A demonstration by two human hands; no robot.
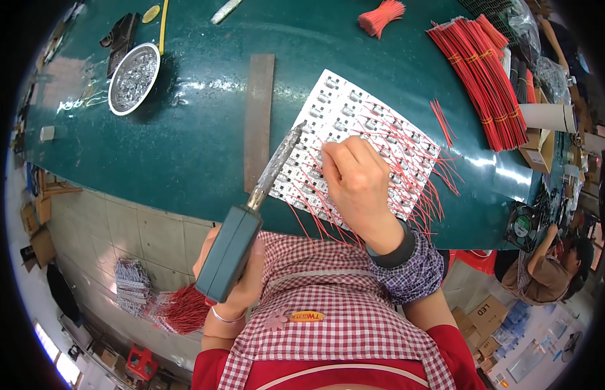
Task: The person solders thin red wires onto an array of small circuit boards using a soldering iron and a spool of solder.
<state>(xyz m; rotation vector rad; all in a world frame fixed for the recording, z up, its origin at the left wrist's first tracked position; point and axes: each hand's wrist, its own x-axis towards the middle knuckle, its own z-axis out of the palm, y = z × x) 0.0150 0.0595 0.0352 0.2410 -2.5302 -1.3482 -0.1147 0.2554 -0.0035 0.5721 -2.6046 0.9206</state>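
Observation:
My left hand is wrapped round the dark green handle of a soldering gun. Its crusted metal shaft slants up and away, and the tip is over the left edge of a white circuit board panel. Rows of small dark and silver parts cover the panel. My right hand is closed in a pinch above the panel's middle, a thin red wire showing at its fingertips. Many red wires stick out from the panel's right and near sides. The hand hides part of the board.
Left of the panel lies a flat brown bar on the green table. A white bowl of silvery scraps stands farther left. Bundled red wires lie at the right, another bundle at the far side. A person sits at right.

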